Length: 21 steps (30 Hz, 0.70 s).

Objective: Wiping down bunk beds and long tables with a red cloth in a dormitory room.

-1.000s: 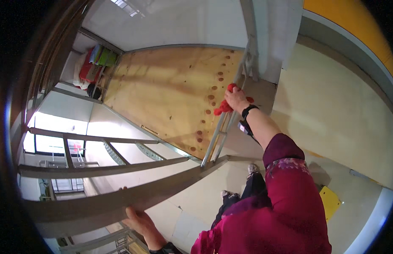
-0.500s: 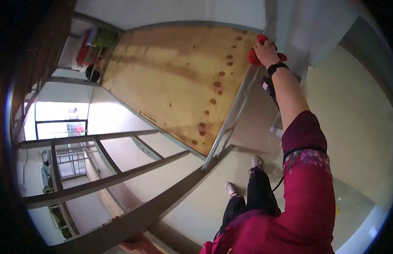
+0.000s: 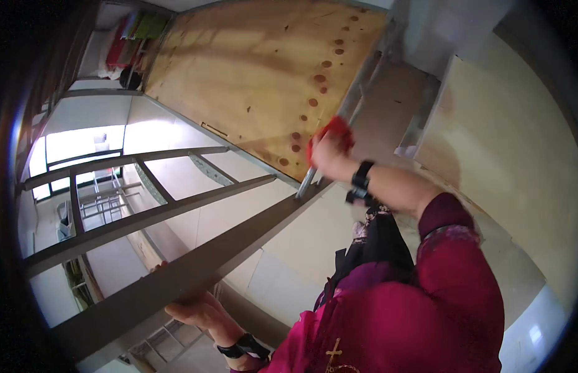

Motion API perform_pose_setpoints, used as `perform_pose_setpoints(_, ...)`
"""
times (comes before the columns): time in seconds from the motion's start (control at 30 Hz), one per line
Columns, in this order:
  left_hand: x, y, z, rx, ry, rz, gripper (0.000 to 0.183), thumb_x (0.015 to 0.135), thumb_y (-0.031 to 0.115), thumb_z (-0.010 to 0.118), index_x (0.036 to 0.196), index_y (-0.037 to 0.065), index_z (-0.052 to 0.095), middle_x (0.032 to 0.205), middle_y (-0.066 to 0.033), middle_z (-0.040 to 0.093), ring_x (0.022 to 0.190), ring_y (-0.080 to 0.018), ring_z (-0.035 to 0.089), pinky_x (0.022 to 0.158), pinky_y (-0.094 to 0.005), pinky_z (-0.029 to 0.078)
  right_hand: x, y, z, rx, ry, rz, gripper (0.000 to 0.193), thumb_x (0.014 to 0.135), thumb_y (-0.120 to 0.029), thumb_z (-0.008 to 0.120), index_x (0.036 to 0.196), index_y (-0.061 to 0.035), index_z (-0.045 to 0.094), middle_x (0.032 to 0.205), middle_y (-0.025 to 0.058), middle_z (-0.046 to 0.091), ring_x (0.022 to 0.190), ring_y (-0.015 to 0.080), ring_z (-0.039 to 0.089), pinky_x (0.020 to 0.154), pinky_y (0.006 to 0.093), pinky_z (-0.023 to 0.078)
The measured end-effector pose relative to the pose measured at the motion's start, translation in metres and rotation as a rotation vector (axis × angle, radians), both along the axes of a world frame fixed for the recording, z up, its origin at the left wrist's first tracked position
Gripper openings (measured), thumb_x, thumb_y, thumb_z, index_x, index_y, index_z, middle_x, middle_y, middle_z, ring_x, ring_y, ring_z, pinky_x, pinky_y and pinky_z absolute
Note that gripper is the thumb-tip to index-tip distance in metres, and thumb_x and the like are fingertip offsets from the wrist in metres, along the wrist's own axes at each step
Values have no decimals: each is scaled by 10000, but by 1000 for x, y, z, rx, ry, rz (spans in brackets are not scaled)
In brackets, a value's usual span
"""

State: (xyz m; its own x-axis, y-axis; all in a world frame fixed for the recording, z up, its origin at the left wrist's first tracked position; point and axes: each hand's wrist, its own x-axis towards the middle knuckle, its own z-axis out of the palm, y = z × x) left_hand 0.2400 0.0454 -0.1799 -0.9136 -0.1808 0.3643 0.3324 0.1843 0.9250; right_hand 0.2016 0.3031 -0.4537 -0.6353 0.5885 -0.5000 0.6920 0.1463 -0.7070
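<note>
My right hand (image 3: 331, 152) is closed over a red cloth (image 3: 340, 132) and presses it around the grey metal rail (image 3: 307, 183) along the near edge of a wooden bunk board (image 3: 239, 74). It is slightly blurred by motion. At lower left, my left hand (image 3: 199, 311) is wrapped round a wide grey metal post (image 3: 195, 273) of the bunk frame. Its fingertips show past the post's far edge; the rest of the fingers are hidden behind it.
A ladder-like frame with crossbars (image 3: 152, 180) runs left from the post. Folded green and red textiles (image 3: 143, 26) lie in the far left corner. Below stretch a pale floor (image 3: 301, 248) and a light panel (image 3: 500, 137) on the right. Further bunks stand near a bright window (image 3: 77, 143).
My right hand has slid the red cloth down the rail, toward me and the post. More of my left hand and wrist now shows at the post. The view has shifted.
</note>
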Motion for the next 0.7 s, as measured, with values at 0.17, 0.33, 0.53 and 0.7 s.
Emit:
perform_pose_setpoints(0.17,-3,15,-1,-16,0,-14,579,893,414,384,1257,-35,415,1253,-130,468,1156,-244,444,968,-384,368,52,-81,-36,214,375,609,282,802,-192,454,986,16,506,960,224,536,847,339,576,714,436,473)
perform_pose_setpoints(0.33,-16,6,-10,-92,3,-101,587,898,398,423,1265,-58,382,1249,-148,455,1133,-251,454,942,-358,387,95,-19,18,177,464,875,345,690,-106,472,1030,-70,525,1015,122,557,905,323,570,761,416,468)
perform_pose_setpoints(0.53,-7,35,-5,-64,132,-132,598,873,410,495,1228,-61,401,1221,-171,459,1101,-258,469,921,-364,405,217,82,128,663,452,293,403,713,-188,546,1104,-91,538,1035,77,563,890,278,582,731,381,484)
perform_pose_setpoints(0.7,-12,40,-5,30,38,-122,665,857,434,526,1268,-54,339,1225,-176,448,1084,-263,476,900,-372,427,271,133,107,967,-193,338,411,759,-292,548,1134,-123,545,1195,64,492,1136,329,421,853,478,391)
